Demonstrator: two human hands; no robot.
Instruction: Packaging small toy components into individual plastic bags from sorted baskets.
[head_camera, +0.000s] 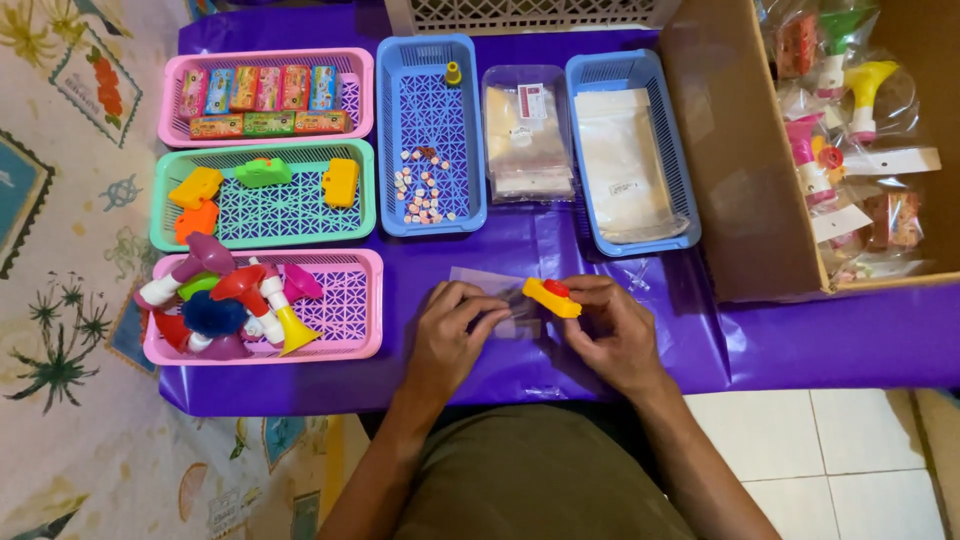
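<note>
I am looking down from the head camera at a low table covered in a purple sheet (800, 340). My left hand (455, 335) rests on the sheet with its fingers curled onto a small clear plastic bag (495, 295), pinching its near edge. My right hand (615, 335) is closed around a small yellow toy with a red button (551, 296), holding it by its right end, so the toy's left end sits at the bag's right edge, touching or just over it; I cannot tell whether it is inside. Both lie on the sheet at the middle of the near edge, between my 2 hands.

Behind my hands stand 5 plastic baskets. At far left, a pink basket (265, 58) holds a row of small colourful boxes. Below it, a green basket (262, 238) holds yellow, orange and green toy pieces. Nearest on the left, a second pink basket (360, 330) holds a heap of toy horns in red, purple, blue and yellow. In the centre, a blue basket (432, 50) holds scattered small sweets. To its right lies a stack of clear packets (525, 135), then another blue basket (640, 235) with flat clear bags. At far right, an open cardboard box (740, 170) holds bagged toys
</note>
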